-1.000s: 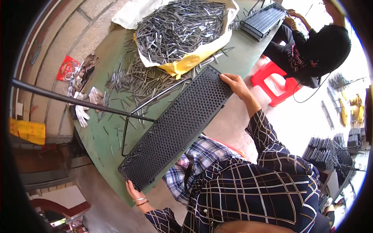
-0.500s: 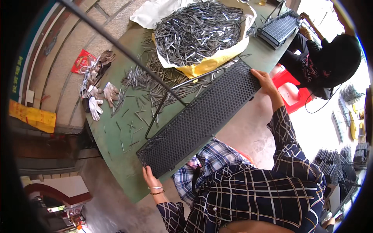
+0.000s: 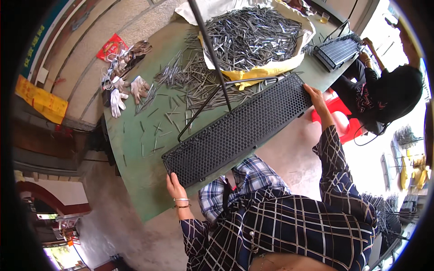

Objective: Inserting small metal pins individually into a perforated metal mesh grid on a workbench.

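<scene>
Between my two hands I hold a long black perforated metal panel (image 3: 237, 131), slanting from lower left to upper right above the table's near edge. My left hand (image 3: 176, 186) is closed on its lower left end, the thumb along the rim and the other fingers partly hidden. At the upper right end, my right hand (image 3: 315, 97) grips the corner, its fingertips out of sight underneath. A long dark rod (image 3: 210, 49) rises from the panel's far side, beside a bent black bar (image 3: 199, 112). I cannot tell how these join the panel.
On the green table (image 3: 131, 169), loose thin metal pieces (image 3: 190, 83) lie around an open sack (image 3: 253, 74) heaped with more. Used gloves (image 3: 117, 103) lie at the left edge. At the far right, a person (image 3: 389, 97) handles a similar panel (image 3: 338, 49) near a red stool (image 3: 346, 124).
The rod's upper part has swung to the right and stands more upright. The view has turned slightly, and the panel lies at a flatter slant. Both hands keep hold of its ends.
</scene>
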Available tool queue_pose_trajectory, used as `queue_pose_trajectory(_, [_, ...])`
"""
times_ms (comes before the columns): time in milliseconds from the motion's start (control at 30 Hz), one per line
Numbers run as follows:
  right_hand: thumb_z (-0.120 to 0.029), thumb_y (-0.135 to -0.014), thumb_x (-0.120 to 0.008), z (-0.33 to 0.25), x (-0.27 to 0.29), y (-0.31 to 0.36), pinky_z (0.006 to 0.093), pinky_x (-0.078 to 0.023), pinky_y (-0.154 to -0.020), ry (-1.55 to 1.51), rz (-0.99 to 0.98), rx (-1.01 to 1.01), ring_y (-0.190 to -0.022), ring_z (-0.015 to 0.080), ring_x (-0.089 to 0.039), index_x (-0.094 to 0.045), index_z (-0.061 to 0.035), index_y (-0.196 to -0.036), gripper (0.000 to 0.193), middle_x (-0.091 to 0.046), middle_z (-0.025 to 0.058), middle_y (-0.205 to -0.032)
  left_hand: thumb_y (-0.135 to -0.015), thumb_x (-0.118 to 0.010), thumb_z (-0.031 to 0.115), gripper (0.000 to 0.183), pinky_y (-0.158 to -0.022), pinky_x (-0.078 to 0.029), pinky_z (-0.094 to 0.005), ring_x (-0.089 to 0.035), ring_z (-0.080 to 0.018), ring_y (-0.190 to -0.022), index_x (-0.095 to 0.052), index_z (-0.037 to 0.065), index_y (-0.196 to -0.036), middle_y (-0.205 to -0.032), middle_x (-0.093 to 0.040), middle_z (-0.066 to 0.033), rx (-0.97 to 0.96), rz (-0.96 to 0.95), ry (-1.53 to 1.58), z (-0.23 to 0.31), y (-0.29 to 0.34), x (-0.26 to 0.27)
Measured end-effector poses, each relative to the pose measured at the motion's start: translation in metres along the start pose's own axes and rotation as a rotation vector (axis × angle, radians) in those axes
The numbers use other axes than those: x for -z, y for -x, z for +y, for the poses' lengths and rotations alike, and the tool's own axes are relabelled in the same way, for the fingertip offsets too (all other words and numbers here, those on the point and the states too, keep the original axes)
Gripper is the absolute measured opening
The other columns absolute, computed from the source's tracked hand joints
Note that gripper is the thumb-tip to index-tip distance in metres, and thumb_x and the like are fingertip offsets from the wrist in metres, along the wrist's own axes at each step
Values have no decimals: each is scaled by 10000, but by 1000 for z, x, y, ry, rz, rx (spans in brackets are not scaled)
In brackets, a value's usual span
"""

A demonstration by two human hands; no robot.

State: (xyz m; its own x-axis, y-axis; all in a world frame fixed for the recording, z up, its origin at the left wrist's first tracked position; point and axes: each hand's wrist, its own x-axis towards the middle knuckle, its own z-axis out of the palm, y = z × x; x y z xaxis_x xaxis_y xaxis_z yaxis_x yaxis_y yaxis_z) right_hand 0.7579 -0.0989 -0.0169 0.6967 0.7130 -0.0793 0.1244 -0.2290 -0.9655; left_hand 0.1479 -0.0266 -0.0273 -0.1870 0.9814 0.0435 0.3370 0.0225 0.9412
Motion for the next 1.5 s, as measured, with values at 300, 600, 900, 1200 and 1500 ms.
queue_pose_trajectory(300, [-477, -851, -554, 10, -7, -10, 229, -439, -724, 189, 137, 20, -747, 99, -569, -665, -4, -1001, 509, -647, 37, -826, -939, -433, 299, 407, -804, -431, -358, -581, -290, -912, -544, -52, -1113, -1034, -614, -202, -101, 15, -55, 0, 0, -8])
queue_pose_trajectory(600, [-472, -841, -572, 26, -6, -7, 248, -450, -723, 147, 141, 74, -745, 118, -577, -665, 11, -988, 514, -651, 51, -805, -945, -424, 294, 409, -820, -428, -347, -577, -287, -926, -533, -48, -1141, -1062, -605, -193, -108, 28, -49, -15, -5, -4])
queue_pose_trajectory(900, [-413, -853, -588, 10, -18, 4, 236, -461, -695, 35, 113, 30, -729, 110, -588, -660, 18, -1004, 462, -658, 45, -840, -937, -422, 337, 482, -867, -413, -366, -550, -337, -1008, -471, -60, -1205, -1131, -565, -225, -69, -109, -206, -12, -11, 13])
queue_pose_trajectory(1200, [-427, -874, -550, 3, -13, 8, 217, -433, -641, 81, 122, -26, -688, 73, -556, -679, -30, -981, 431, -641, 1, -784, -955, -391, 334, 511, -899, -399, -363, -522, -330, -1060, -435, -98, -1224, -1183, -521, -243, -25, -141, -284, -8, 7, 17])
queue_pose_trajectory(1500, [-395, -871, -570, -4, -16, 12, 217, -431, -721, 25, 101, -26, -771, 103, -573, -659, 0, -1014, 430, -650, 33, -869, -917, -431, 361, 431, -886, -432, -370, -525, -235, -1065, -472, 41, -1204, -1233, -506, -148, 489, -26, 240, -56, 75, 138])
